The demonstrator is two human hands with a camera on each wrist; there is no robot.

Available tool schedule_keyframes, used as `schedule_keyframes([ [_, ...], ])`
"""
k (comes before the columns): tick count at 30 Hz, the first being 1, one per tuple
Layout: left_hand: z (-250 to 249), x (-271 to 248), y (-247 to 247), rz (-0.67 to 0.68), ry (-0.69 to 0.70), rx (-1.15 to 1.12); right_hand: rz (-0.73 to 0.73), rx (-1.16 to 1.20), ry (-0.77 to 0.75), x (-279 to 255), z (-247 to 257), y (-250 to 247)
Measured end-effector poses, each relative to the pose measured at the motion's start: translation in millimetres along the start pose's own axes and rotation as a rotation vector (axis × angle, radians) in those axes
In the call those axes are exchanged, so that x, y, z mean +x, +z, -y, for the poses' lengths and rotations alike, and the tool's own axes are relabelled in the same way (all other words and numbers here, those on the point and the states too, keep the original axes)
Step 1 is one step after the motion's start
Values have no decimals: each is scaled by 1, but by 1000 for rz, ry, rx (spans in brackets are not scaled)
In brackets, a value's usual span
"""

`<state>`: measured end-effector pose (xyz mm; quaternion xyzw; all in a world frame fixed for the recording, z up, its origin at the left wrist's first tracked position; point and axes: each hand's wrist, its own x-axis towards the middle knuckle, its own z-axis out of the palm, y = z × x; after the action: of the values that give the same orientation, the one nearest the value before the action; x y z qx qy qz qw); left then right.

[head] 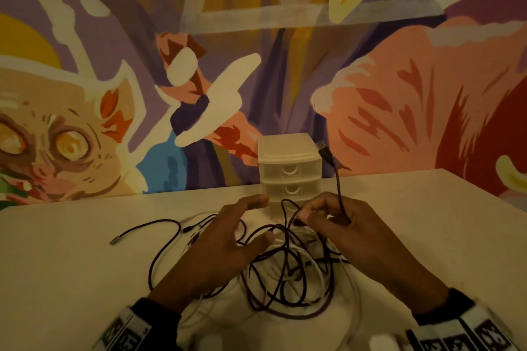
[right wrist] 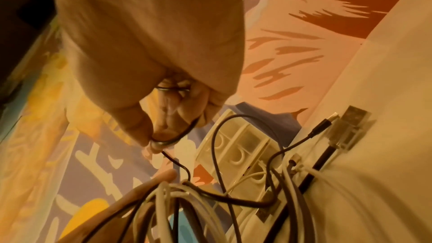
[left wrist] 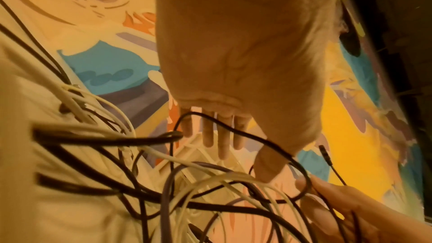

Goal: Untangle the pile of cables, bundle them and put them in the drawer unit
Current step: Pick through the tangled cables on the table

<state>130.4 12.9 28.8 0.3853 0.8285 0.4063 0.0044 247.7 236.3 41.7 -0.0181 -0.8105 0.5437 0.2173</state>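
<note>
A tangled pile of dark and white cables (head: 288,273) lies on the white table (head: 71,279) in front of me. My left hand (head: 256,219) hovers over the pile's left side with fingers (left wrist: 219,136) straight and spread; a dark loop crosses under them. My right hand (head: 305,216) pinches a thin dark cable (right wrist: 184,130) between thumb and fingertip. That cable rises from the hand to a USB plug (head: 322,147) in the air. The translucent drawer unit (head: 289,171) stands just behind both hands, its drawers closed.
One dark cable trails left across the table to a metal-tipped end (head: 114,241). Several plugs (right wrist: 350,128) lie on the table on the right side of the right wrist view. A painted wall (head: 199,80) rises right behind the table's far edge.
</note>
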Motion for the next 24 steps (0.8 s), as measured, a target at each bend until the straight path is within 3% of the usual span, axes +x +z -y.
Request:
schedule_keyframes([
  [4,2,2,-2,216,-52,-44,117,-8,-82,-4,5,6],
  [6,-2,2,-1,239,-56,-27,31,187,-184,-4,12,1],
  [10,4,5,1,135,-14,8,-241,585,-264,-2,22,-30],
  [13,18,12,-2,-100,-25,94,-355,564,-227,1,16,-44],
  [16,29,17,-15,-284,-90,6,-447,595,-203,3,11,-48],
  [18,32,16,-23,-295,-100,0,-460,501,-142,7,3,-45],
  [22,32,11,-24,-182,-84,-102,-430,-236,37,12,-17,-36],
  [24,28,7,-26,-110,-72,-123,-469,-270,64,11,-19,-34],
])
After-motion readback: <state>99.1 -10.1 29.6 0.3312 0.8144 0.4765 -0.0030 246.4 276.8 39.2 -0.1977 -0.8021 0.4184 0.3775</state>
